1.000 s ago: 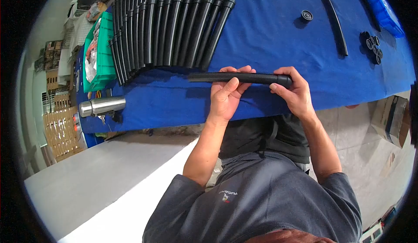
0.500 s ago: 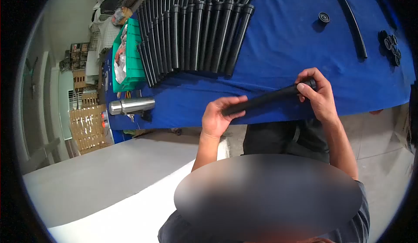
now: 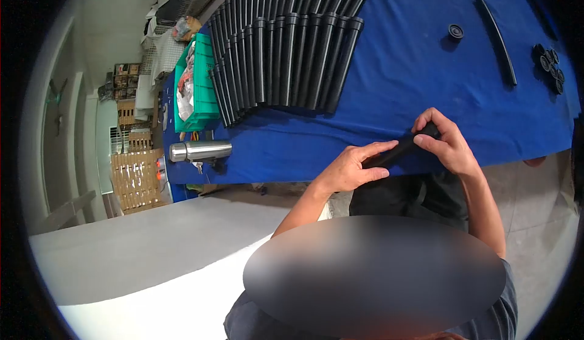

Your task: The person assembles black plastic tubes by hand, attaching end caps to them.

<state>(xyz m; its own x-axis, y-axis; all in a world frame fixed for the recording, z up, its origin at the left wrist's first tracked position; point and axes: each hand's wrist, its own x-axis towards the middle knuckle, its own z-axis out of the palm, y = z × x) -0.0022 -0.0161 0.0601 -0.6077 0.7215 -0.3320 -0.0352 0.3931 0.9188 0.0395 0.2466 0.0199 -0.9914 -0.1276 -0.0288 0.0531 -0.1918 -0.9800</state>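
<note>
A black tube (image 3: 401, 154) is held slanting between my hands, over the near edge of the blue-covered table. My right hand (image 3: 449, 146) is closed around its upper right end, the thumb pressed on one side. Along its lower left part, my left hand (image 3: 351, 169) has the thumb on one side and the fingers on the other, hiding that end. Beyond my hands, a small round black cap (image 3: 455, 32) sits on the blue cloth (image 3: 413, 84). To the left lie rows of similar black tubes (image 3: 294, 63), each with a wider collar at one end.
A green crate (image 3: 208, 105) with wrapped items stands left of the tube rows. In front of it lies a steel flask (image 3: 202, 150). On the right are a long thin black piece (image 3: 497, 42) and a cluster of black caps (image 3: 550, 69). Cardboard (image 3: 137, 182) stands beyond the table's left end.
My left hand has slid along the tube toward my right hand, which still grips the upper end. The tube now points more steeply. The whole view has shifted slightly.
</note>
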